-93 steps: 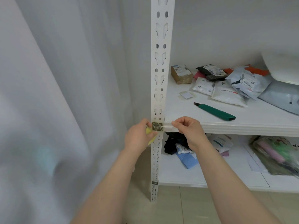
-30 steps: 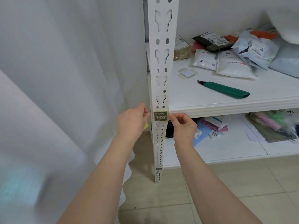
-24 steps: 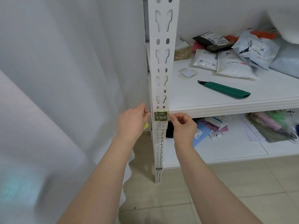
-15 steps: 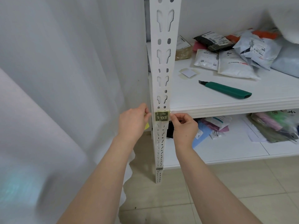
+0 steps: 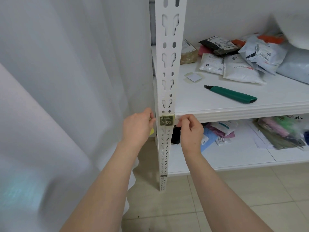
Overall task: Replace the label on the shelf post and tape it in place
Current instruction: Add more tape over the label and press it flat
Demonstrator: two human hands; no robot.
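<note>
A dark olive label (image 5: 166,121) reading "1-03" lies flat on the front of the white slotted shelf post (image 5: 168,67), level with the upper shelf's edge. Clear tape (image 5: 175,118) runs across it. My left hand (image 5: 137,128) is at the post's left side, fingertips pinched on the tape's left end, with a small yellow piece (image 5: 151,131) showing under the fingers. My right hand (image 5: 190,129) pinches the tape's right end just right of the label.
On the upper shelf (image 5: 234,113) lie a green utility knife (image 5: 232,94), a small white square (image 5: 194,77) and several mail bags (image 5: 239,66). The lower shelf (image 5: 217,163) holds more bags. A white curtain (image 5: 66,81) hangs on the left. A second small label (image 5: 164,175) sits low on the post.
Over three seconds my right hand came in from a stretched-out strip to the post's edge and the label now lies flat. In the last second both hands barely moved.
</note>
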